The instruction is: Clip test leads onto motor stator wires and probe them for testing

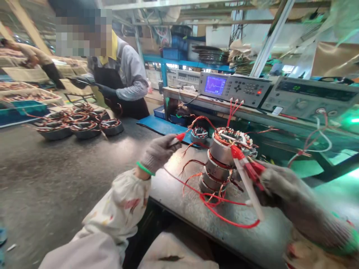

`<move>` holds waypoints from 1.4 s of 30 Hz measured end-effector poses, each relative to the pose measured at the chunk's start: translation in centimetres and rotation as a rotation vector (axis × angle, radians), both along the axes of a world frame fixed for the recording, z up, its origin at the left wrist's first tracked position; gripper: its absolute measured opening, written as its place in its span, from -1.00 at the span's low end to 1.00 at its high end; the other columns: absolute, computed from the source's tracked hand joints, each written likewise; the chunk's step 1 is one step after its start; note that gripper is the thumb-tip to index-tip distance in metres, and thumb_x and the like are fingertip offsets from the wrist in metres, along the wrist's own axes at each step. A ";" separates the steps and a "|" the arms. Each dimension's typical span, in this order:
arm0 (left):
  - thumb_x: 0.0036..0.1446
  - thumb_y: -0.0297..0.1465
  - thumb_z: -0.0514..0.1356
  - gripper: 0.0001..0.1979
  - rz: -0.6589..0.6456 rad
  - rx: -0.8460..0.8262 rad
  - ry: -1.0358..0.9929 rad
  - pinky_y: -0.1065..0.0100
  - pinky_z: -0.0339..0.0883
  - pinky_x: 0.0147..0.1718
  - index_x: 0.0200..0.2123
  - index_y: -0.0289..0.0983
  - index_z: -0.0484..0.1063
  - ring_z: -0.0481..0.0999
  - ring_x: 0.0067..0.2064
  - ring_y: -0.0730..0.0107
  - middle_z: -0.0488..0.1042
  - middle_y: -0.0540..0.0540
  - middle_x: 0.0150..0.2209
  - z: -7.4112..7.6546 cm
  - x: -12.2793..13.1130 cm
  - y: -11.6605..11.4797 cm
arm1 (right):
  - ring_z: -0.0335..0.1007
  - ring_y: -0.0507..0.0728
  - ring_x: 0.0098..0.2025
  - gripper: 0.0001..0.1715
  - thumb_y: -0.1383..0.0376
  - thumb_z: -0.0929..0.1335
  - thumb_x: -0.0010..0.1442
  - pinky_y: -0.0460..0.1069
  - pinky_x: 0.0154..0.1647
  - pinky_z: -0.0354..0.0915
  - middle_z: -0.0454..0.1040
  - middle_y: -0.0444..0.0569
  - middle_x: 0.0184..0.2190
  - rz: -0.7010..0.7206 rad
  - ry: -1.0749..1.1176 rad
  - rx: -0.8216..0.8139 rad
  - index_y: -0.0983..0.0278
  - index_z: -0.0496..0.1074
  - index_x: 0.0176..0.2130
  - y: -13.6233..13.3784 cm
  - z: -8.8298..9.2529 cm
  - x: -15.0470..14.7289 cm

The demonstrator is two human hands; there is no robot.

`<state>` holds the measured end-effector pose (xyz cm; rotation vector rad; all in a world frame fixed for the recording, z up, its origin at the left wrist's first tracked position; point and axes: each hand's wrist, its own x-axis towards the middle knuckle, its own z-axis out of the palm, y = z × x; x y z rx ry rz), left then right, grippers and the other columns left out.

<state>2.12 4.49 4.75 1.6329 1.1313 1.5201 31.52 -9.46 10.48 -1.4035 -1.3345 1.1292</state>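
My left hand (158,153), in a grey knit glove, is shut on a red-tipped test probe (179,138) and is raised to the left of a stack of copper-wound motor stators (217,164). My right hand (283,190), also gloved, grips a red-and-white test probe (241,164) whose tip is at the upper right of the stack. Red leads (227,215) loop over the metal bench (179,194) around the stack's base. A smaller wound stator (199,134) stands behind the stack, apart from it.
A digital tester with a blue waveform screen (232,89) and a second instrument (308,93) stand along the back of the bench. At the left are several wound stators (78,125) and a blue mat (159,127). A co-worker in a dark apron (120,74) stands beyond.
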 end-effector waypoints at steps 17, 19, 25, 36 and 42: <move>-0.04 -0.26 0.35 -0.72 -0.216 -0.183 -0.215 0.53 0.06 -0.68 -0.54 -0.27 0.33 0.20 -0.64 0.61 0.35 0.06 -0.59 2.0 3.8 1.8 | 0.50 0.31 -0.11 -0.41 0.05 0.24 0.23 0.15 -0.05 0.36 0.59 0.21 -0.14 -0.769 -0.985 0.424 0.37 0.54 0.03 10.0 -2.2 4.6; -0.02 -0.24 0.34 -0.70 -0.223 -0.174 -0.196 0.54 0.03 -0.69 -0.55 -0.26 0.32 0.18 -0.65 0.62 0.31 0.08 -0.61 2.2 3.8 1.9 | 0.49 0.31 -0.15 -0.42 0.06 0.23 0.24 0.13 -0.10 0.35 0.59 0.23 -0.19 -0.773 -0.959 0.334 0.39 0.56 0.00 10.6 -2.1 4.9; 0.00 -0.16 0.33 -0.66 -0.257 -0.199 -0.206 0.53 0.00 -0.70 -0.51 -0.26 0.31 0.16 -0.67 0.63 0.30 0.10 -0.63 2.0 4.0 2.2 | 0.46 0.28 -0.26 -0.45 0.04 0.24 0.24 0.08 -0.22 0.29 0.57 0.18 -0.30 -0.775 -0.928 0.358 0.35 0.57 -0.07 10.9 -2.8 5.4; -0.05 -0.15 0.36 -0.64 -0.263 -0.200 -0.239 0.53 -0.02 -0.73 -0.46 -0.28 0.33 0.15 -0.69 0.64 0.30 0.13 -0.64 2.2 4.2 2.3 | 0.44 0.27 -0.27 -0.42 0.01 0.23 0.18 0.09 -0.19 0.29 0.56 0.15 -0.32 -0.749 -0.912 0.386 0.33 0.57 -0.08 10.9 -2.6 5.7; -0.06 -0.14 0.36 -0.63 -0.264 -0.195 -0.236 0.53 -0.03 -0.73 -0.46 -0.28 0.34 0.15 -0.69 0.65 0.32 0.12 -0.64 2.2 4.2 2.0 | 0.46 0.32 -0.19 -0.41 0.01 0.22 0.17 0.10 -0.16 0.31 0.57 0.19 -0.28 -0.748 -0.923 0.365 0.35 0.56 -0.10 11.0 -2.5 5.8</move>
